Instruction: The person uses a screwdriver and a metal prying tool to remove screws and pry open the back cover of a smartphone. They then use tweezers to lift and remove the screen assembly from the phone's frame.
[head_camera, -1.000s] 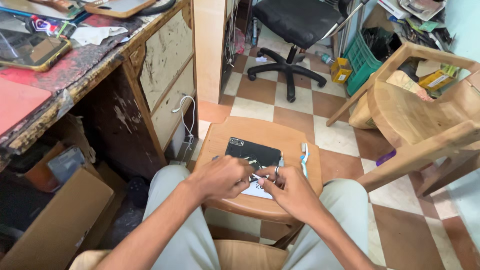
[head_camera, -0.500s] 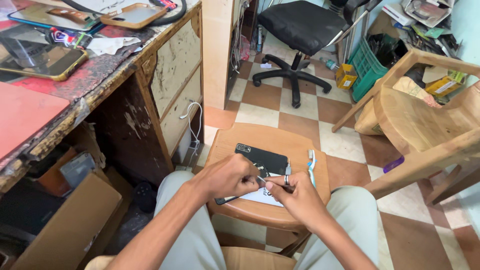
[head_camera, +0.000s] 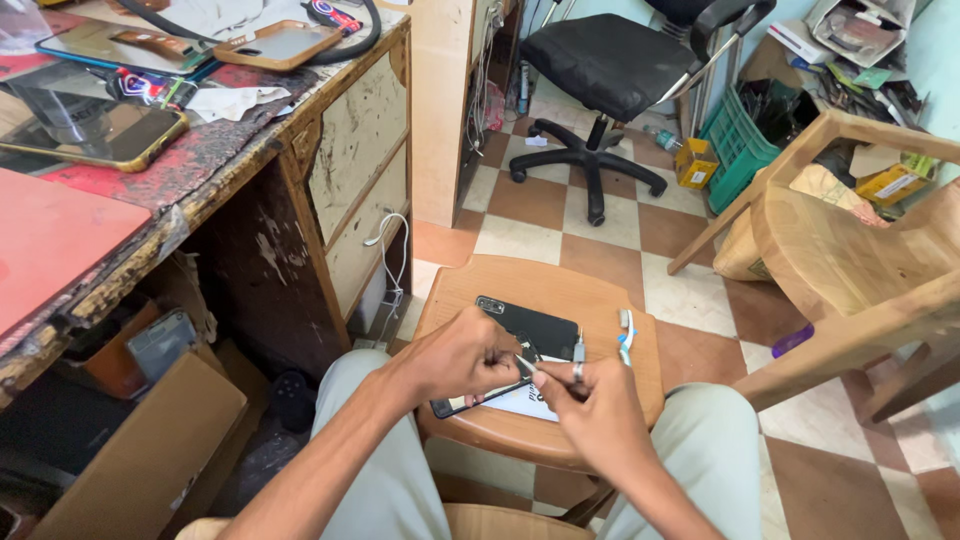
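Note:
A black smartphone (head_camera: 530, 330) lies back-up on a round wooden stool (head_camera: 600, 300) between my knees, partly over a white paper (head_camera: 528, 402). My left hand (head_camera: 455, 358) rests on the phone's near end, fingers pinched. My right hand (head_camera: 588, 403) meets it, holding a thin metal tool (head_camera: 526, 366) whose tip sits at the phone's edge. A ring shows on one right finger. A small white and blue tool (head_camera: 626, 335) lies on the stool at the right.
A worn wooden desk (head_camera: 250, 150) with phones and a red mat stands at the left. A black office chair (head_camera: 610, 70) is ahead, a wooden chair (head_camera: 850, 260) at the right, a green crate (head_camera: 740, 150) behind. Cardboard boxes (head_camera: 130, 450) sit under the desk.
The view has shifted a little. Both hands stay together over the phone's near end, with only small finger movements.

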